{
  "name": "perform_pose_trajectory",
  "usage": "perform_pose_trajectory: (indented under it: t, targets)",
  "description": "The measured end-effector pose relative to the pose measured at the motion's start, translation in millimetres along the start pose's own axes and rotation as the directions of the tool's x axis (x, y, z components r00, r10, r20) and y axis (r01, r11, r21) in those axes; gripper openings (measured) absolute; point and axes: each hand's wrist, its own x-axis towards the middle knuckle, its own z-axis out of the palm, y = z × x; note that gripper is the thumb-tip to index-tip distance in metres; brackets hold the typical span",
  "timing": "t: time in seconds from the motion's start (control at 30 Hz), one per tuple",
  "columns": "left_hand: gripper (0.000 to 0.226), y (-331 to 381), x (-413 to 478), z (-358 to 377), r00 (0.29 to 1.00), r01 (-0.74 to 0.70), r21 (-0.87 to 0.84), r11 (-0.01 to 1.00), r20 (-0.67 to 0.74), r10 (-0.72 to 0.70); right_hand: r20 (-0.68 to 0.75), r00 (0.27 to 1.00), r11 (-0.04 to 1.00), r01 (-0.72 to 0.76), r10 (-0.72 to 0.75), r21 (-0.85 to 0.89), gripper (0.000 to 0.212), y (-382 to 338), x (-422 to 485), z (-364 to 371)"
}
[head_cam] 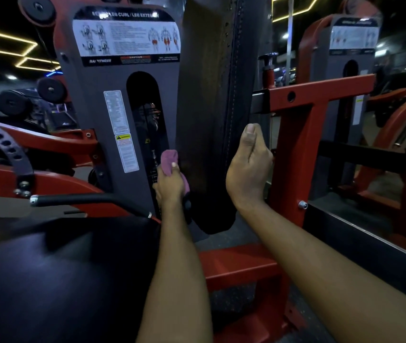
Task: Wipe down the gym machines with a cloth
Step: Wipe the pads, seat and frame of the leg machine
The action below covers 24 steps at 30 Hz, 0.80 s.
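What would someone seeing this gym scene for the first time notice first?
In the middle stands a tall black back pad, with the left hand holding a purple cloth at its left edge and the right hand gripping its right edge. To its left, a grey shroud carries a white instruction placard near the top. A bright red frame runs off to the right.

Narrow slot between grey metal weight-stack shroud [122,107] and tall black padded backrest [211,107]: filled by left hand [169,184] gripping mauve cloth [168,158]. Gap right of backrest, before red steel upright [288,149]: taken by right hand [246,174] gripping backrest edge. Black foam-grip handle bar [85,199] crosses near left.
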Motion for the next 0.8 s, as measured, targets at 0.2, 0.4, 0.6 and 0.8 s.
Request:
perform_pose_trajectory:
  t: [0.2,0.4,0.6,0.8]
  targets:
    - [0.056,-16,10,3,0.999,-0.037,-0.135,0.99,0.034,0.041,0.012,1.0,1.0,0.01,-0.01,0.0,0.036,-1,2,-1]
    - [0.036,-48,-34,9,0.999,-0.045,-0.435,0.899,0.001,0.051,-0.002,1.0,0.999,0.029,-0.029,0.026,0.035,0,1,0]
    - [0.077,-30,44,9,0.993,0.081,-0.252,0.964,0.1,-0.058,0.013,1.0,0.999,0.026,-0.026,0.044,0.034,1,2,-1]
    - [0.036,-43,-10,3,0.997,-0.067,-0.387,0.92,-0.004,0.071,0.009,1.0,0.998,0.0,0.0,0.06,0.035,-3,2,-1]
